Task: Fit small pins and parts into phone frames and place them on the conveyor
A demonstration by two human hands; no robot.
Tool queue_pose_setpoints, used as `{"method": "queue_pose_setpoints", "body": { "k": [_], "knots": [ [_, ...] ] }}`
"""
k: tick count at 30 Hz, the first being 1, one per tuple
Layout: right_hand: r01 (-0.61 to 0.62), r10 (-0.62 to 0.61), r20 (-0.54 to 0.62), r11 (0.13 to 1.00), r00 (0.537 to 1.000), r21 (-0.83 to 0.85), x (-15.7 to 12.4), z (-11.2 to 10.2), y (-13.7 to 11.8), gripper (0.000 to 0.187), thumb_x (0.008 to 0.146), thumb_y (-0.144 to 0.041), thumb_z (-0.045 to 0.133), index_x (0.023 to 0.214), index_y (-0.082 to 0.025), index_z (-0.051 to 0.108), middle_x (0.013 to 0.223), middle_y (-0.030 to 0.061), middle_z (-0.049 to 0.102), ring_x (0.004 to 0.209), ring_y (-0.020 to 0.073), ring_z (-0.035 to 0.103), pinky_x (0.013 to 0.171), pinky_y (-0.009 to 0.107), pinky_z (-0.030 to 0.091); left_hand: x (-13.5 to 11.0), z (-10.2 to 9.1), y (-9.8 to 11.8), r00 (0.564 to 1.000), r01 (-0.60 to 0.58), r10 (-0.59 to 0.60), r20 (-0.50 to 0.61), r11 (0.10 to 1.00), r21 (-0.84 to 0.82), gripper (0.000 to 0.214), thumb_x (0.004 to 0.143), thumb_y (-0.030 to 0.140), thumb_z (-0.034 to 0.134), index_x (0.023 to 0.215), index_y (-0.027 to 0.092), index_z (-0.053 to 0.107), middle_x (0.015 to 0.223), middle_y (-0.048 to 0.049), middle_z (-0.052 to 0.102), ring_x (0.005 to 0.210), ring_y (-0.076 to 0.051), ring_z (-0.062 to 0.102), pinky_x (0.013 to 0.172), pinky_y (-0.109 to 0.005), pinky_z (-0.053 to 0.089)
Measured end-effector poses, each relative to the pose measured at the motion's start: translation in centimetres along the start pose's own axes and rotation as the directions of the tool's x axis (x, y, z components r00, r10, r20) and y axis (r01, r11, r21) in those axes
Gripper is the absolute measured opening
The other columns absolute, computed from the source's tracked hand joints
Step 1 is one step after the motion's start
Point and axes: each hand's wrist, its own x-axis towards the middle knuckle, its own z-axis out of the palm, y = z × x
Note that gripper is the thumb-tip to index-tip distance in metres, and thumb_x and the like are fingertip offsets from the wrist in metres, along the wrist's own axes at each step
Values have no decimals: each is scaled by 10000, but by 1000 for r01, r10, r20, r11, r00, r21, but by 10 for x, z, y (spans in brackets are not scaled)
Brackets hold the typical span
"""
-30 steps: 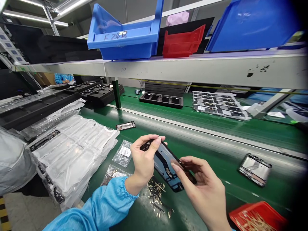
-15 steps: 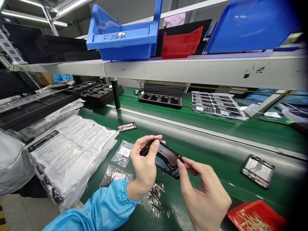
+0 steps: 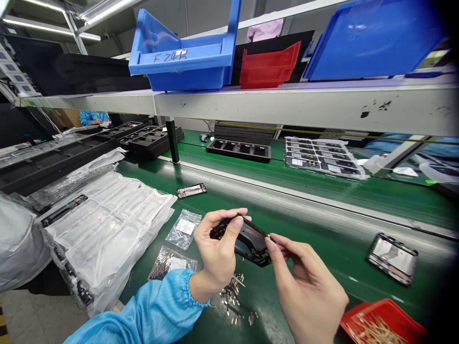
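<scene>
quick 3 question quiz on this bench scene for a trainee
1. True or false: the left hand and the right hand both grip the dark phone frame.
2. What colour is the tray holding brass-coloured pins at the lower right? A) blue B) red C) black
3. Fill in the blank: in the head view, the labelled clear plastic bag lies to the ____ of the left hand.

Key: 1 true; 2 B; 3 left
</scene>
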Motion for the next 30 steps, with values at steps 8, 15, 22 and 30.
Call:
{"method": "queue_pose_setpoints", "body": {
  "k": [8,15,22,30],
  "knots": [
    [215,-202,141,973,969,-81,17,-19,6,174,1022,-248,721,1186,-237,778,1013,47,698,858,173,650,752,316,513,16,-6,9,1000,-11,11,22,1000,1,137,916,237,849,986,186,743,977,-54,854,807,-200,840,762,-289,708],
    [113,-112,67,994,991,-12,11,-14,-7,33,987,-248,768,1011,-228,777,936,34,699,777,157,645,684,292,520,13,-5,10,995,-99,98,30,994,36,108,929,211,832,974,191,737,979,-47,856,808,-198,840,751,-292,711],
    [-121,108,85,978,990,172,7,-6,-11,144,955,-353,809,934,-215,775,904,38,714,785,160,684,708,243,575,0,-8,4,954,-277,264,140,957,87,90,959,167,785,1020,215,739,998,-44,854,844,-206,837,780,-345,716],
    [-97,92,62,992,994,84,1,-4,0,224,1019,-390,733,907,-200,696,868,34,655,771,171,612,677,286,497,-4,-5,5,943,-287,277,184,958,27,164,956,122,777,1067,239,745,1002,-28,854,875,-203,840,804,-353,722]
  ]
}}
